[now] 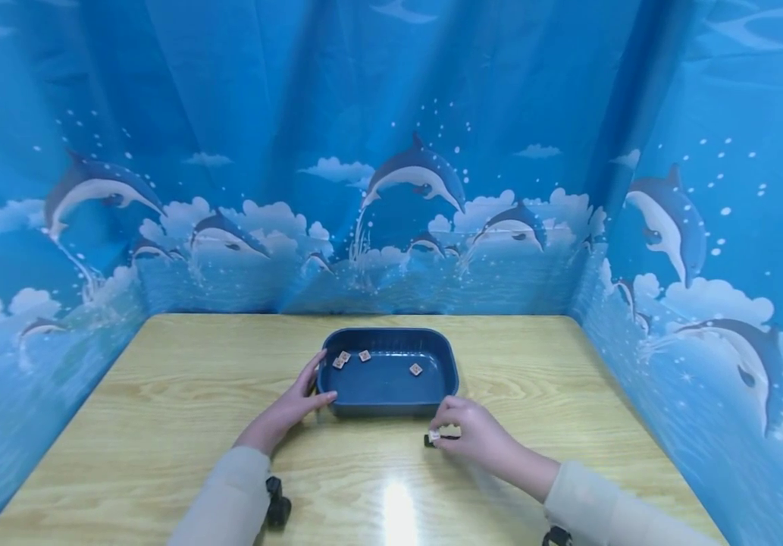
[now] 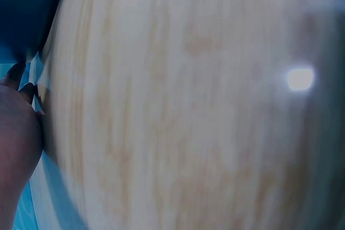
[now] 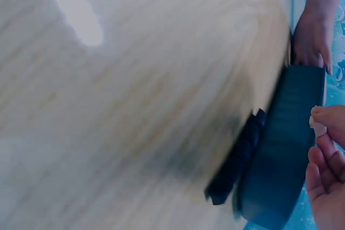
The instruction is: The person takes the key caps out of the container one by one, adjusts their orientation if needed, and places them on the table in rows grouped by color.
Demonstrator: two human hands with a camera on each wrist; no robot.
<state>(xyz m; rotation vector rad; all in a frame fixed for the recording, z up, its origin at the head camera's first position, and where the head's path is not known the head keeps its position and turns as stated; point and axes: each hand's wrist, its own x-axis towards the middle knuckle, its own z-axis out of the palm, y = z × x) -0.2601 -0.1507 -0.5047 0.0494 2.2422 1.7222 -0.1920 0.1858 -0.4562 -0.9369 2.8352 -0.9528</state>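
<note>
Right grip (image 1: 474, 430) pinches a small white block (image 1: 434, 435) between thumb and fingers, just right of lower centre in the head frame, near a black object (image 3: 234, 160) on the bench (image 1: 159, 425). Left grip (image 1: 295, 402), digits spread, contacts the left end of the blue tray (image 1: 380, 410), below frame centre. Four marked blocks (image 1: 416, 370) lie inside the tray.

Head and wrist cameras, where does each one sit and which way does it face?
Head: on the head, looking forward and down at the table and tray; the left hand, right hand and sleeves show.
Left wrist: on that wrist, facing mostly table, the tray at upper left; the left hand shows at the left edge.
Right wrist: on that wrist, facing the table and tray's outside; both hands show.
Head and right wrist share the tray, both hands and the pinched cube.
</note>
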